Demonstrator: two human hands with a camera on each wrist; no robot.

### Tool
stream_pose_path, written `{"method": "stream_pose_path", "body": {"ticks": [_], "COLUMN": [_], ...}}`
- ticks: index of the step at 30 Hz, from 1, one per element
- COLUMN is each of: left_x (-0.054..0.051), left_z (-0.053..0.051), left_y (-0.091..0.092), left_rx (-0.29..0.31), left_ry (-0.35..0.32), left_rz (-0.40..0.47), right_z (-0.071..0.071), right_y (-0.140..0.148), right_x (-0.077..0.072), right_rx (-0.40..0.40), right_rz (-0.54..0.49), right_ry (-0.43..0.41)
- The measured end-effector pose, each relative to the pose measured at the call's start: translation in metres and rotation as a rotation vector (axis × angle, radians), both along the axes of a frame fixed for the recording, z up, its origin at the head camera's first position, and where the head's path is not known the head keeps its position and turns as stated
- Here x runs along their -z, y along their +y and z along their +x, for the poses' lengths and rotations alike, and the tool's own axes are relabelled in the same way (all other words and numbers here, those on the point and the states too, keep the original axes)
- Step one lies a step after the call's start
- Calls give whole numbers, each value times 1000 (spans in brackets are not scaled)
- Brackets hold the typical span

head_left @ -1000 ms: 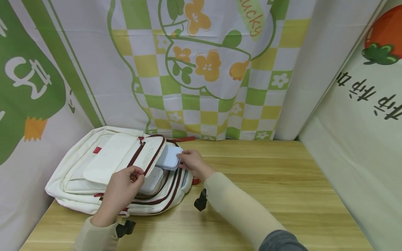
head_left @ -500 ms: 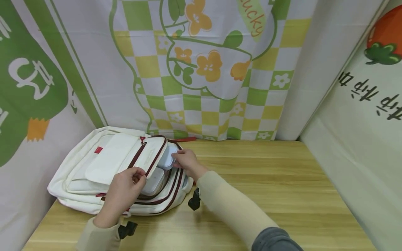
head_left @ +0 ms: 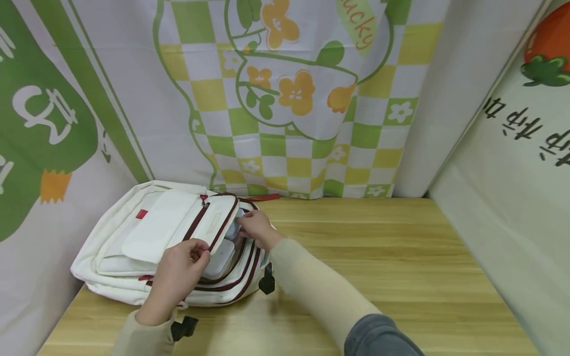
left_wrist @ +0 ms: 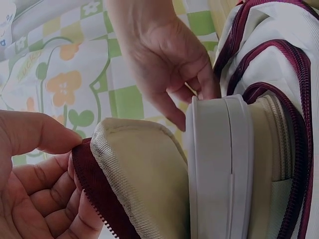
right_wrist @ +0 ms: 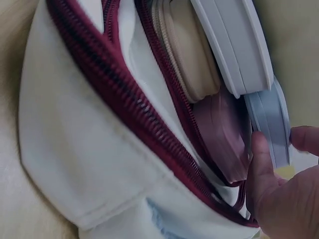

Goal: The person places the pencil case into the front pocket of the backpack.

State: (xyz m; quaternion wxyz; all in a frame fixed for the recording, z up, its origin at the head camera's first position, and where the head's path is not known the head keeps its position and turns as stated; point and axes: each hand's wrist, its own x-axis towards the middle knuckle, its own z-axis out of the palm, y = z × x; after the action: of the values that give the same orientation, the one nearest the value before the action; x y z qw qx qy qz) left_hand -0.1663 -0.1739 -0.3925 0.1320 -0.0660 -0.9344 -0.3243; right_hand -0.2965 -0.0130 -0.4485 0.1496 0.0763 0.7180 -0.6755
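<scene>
A white backpack with dark red zips lies on the table, its front pocket unzipped. My left hand pinches the zip edge of the pocket flap and holds it away from the opening. At the far end of the opening, my right hand pinches a light-blue flat case, which is partly inside the pocket. Next to it sits a white case with rounded corners. A beige zipped pouch and a mauve case are also in the pocket. The flap hides part of the contents in the head view.
The wooden table extends to the right of the backpack. A patterned curtain hangs along the back edge, and pale cloth walls stand at the sides. A red strap lies behind the backpack.
My right hand has moved left, and the light-blue case has slid deeper under the flap, so less of it shows. My left hand still holds the flap edge.
</scene>
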Motion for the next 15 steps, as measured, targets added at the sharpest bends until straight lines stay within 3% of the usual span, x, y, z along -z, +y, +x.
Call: {"method": "stream_pose_path", "body": {"ticks": [7, 15], "left_x": [4, 1], "left_z": [1, 1], "left_y": [3, 2], "left_rx": [0, -3], "left_ry": [-29, -14], "left_rz": [-7, -6], "right_z": [0, 6], "right_y": [-4, 5], "right_x": [5, 3], "right_rx": [-41, -85], "right_rz": [33, -31], "right_ry": [4, 19]}}
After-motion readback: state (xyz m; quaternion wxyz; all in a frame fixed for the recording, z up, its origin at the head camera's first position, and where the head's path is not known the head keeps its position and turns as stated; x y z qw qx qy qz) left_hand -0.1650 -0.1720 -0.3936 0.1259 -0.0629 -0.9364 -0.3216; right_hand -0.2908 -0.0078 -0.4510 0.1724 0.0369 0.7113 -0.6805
